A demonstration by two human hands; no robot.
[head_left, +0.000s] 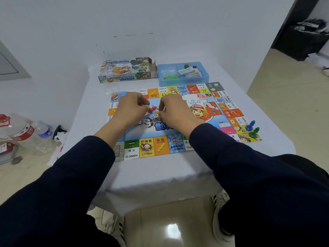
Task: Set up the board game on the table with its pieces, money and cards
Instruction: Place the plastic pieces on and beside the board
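The colourful game board [160, 147] lies flat on the white table [160, 172]. Over its middle, my left hand [130, 108] pinches a red pawn [151, 109], and my right hand [175, 111] pinches a small yellow piece [157, 111]. A white die [156, 116] sits on the board just below the two hands. A blue pawn [251, 124] and a green pawn [254, 132] stand on the board's near right corner. The blue tray [204, 75] behind the board holds cards and money [189, 72] and some green pieces [171, 77].
The open game box [125, 71] lies behind the board at the left. A crumpled clear bag [111, 91] rests by the board's far left corner. Plastic bottles [26, 132] and clutter lie on the floor at the left. My shoes are under the table's near edge.
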